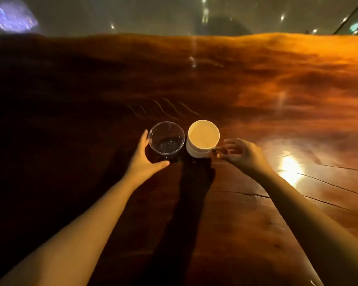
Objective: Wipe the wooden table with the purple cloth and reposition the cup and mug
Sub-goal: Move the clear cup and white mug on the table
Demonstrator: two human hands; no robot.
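1. Here the left hand [142, 162] is spread in a wide curve around the left side of the clear plastic cup [166, 139], thumb below its base and fingers up along its wall; whether the skin actually touches the plastic cannot be told.
2. The right hand [243, 154] is loosely open, fingers fanned toward the handle of the white mug [203, 139], with the thumb and forefinger close to the handle; contact is unclear.
3. The cup is transparent, round and thin-walled, and looks empty, with a dark bottom.
4. The mug is pale, cylindrical and ribbed on its outer wall; its inside shows an even cream tone.
5. Cup and mug stand upright between the hands, just beside each other.
6. The wooden table [256, 234] is glossy, reddish-brown, grained and cracked to the right of the right hand.
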